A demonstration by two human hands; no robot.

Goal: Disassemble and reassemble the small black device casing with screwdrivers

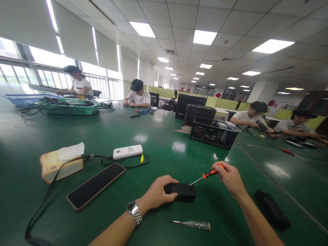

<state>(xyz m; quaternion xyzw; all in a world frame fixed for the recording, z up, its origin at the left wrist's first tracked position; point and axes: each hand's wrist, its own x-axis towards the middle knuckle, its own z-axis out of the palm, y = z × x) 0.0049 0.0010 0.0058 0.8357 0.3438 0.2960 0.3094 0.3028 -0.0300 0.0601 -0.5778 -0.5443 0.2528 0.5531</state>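
My left hand (162, 191) is closed round the left end of a small black box (183, 193) lying on the green table. Pinched by its orange and black handle, a screwdriver (212, 172) is in my right hand (229, 176). Its shaft slants down to the left, and the tip meets the box's top near the far edge; whether a screw sits there is too small to tell. A clear-handled screwdriver (193, 224) lies in front of the box. Off to the right rests a second black casing (272, 209).
Left of my hands lie a phone (96, 186), a white power bank (128, 152) with a black cable, and a tissue pack (61, 164). An open computer case (214, 133) stands beyond. Farther back are a green basket (69, 107), another orange screwdriver (294, 154) and several seated people.
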